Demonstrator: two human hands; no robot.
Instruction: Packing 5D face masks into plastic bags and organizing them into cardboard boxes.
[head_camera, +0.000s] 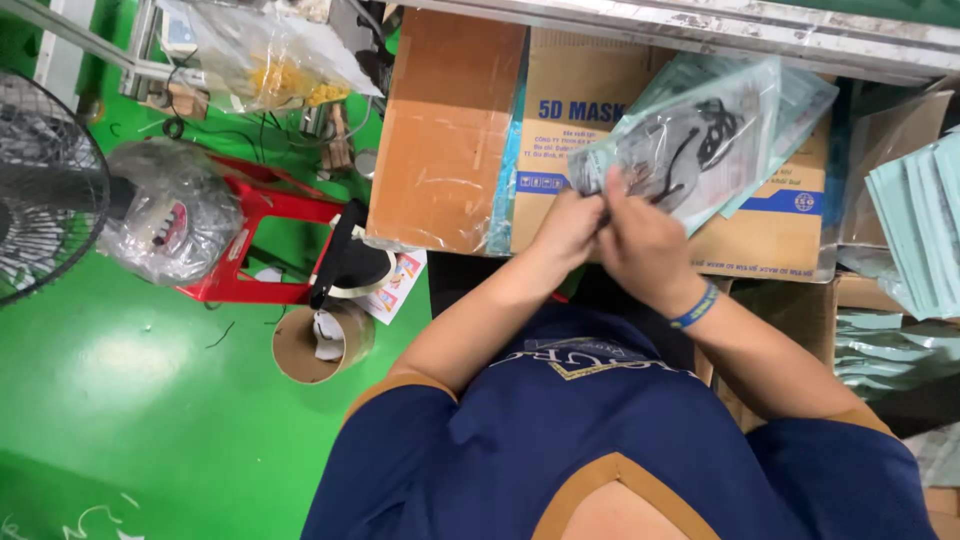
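Both hands meet in front of my chest on a bundle of pale green plastic pouches (745, 120) fanned upward to the right. The front pouch (690, 150) is clear and shows black face masks inside. My left hand (565, 228) pinches the bundle's lower left corner. My right hand (645, 245), with a blue wristband, grips the bottom edge just beside it. The hands touch each other. The pouches are held over an open cardboard box (590, 100).
A stack of green pouches (920, 220) lies at the right. A brown carton flap (440, 130) stands to the left. On the green floor are a red stool (265, 235), a plastic-wrapped fan (60, 190), a cardboard tube (315, 345) and tape rolls.
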